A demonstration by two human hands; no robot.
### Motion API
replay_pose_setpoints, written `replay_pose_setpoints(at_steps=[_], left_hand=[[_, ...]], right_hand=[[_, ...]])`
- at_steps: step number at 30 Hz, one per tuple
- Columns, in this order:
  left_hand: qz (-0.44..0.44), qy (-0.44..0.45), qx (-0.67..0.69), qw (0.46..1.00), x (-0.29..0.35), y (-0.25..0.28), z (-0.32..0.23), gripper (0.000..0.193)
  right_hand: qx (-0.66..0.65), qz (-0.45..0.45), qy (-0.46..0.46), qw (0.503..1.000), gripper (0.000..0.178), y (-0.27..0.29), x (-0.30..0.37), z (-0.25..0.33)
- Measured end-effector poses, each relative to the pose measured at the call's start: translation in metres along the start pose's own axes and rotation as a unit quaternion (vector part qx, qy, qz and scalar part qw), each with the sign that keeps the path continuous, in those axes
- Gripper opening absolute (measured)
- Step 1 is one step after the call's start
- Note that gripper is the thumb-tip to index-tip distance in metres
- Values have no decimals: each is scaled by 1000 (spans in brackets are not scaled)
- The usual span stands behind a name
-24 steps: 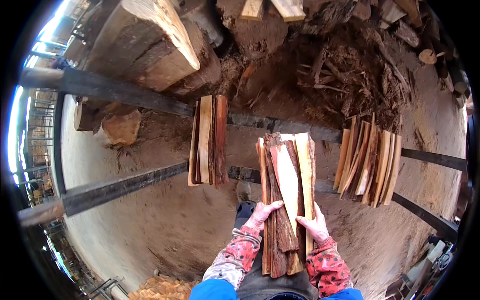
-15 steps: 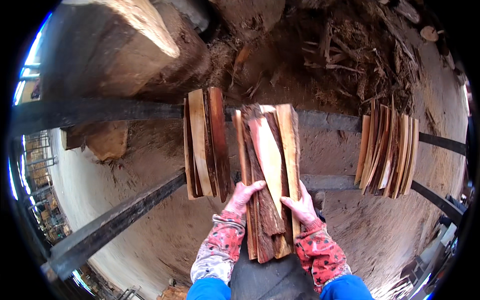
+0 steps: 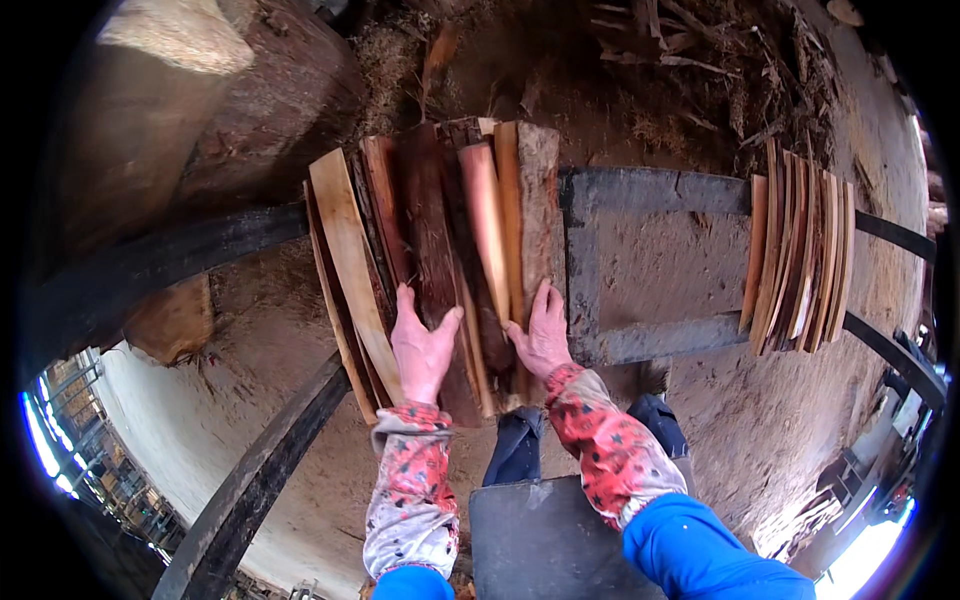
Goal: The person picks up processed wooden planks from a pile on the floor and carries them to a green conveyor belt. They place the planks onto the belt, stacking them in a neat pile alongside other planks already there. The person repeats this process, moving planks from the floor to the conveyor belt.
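Observation:
A row of split wood slats (image 3: 432, 210), some with rough dark bark and some pale or reddish, rests upright across two dark rails in front of me. My left hand (image 3: 422, 355) presses against the slats near their lower middle, thumb spread over them and fingertips partly hidden among the pieces. At the row's right edge, my right hand (image 3: 543, 335) grips the bark-faced outer slat (image 3: 539, 200), its thumb over the front. Left of my left hand, a pale wide slat (image 3: 348, 240) leans toward the left.
Another bundle of thin slats (image 3: 797, 255) stands on the rails at the right. The dark rail frame (image 3: 660, 188) spans the view. A dark flat seat or board (image 3: 560, 540) lies below my hands. Large logs (image 3: 270, 90) are at upper left, bark scraps (image 3: 690, 50) at upper right.
The slats between my hands have moved left and farther away, now against the slats standing at the left. My left hand has shifted left, and the view has turned somewhat.

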State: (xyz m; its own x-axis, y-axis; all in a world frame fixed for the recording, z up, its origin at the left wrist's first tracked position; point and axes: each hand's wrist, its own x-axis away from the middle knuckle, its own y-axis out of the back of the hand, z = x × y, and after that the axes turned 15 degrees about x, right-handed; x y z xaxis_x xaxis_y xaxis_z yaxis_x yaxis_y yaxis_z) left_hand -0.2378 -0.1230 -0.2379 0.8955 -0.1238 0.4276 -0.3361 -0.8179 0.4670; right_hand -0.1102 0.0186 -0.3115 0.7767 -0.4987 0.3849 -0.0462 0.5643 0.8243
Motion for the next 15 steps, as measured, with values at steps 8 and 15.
replay_pose_setpoints(at_steps=[8, 15], left_hand=[[24, -67, -107, 992, 34, -17, 49, 83], [38, -40, -97, 994, 68, -1, 41, 77]], right_hand=[[-2, 89, -32, 996, 96, -4, 0, -2], [42, 137, 45, 989, 90, 41, 14, -11]])
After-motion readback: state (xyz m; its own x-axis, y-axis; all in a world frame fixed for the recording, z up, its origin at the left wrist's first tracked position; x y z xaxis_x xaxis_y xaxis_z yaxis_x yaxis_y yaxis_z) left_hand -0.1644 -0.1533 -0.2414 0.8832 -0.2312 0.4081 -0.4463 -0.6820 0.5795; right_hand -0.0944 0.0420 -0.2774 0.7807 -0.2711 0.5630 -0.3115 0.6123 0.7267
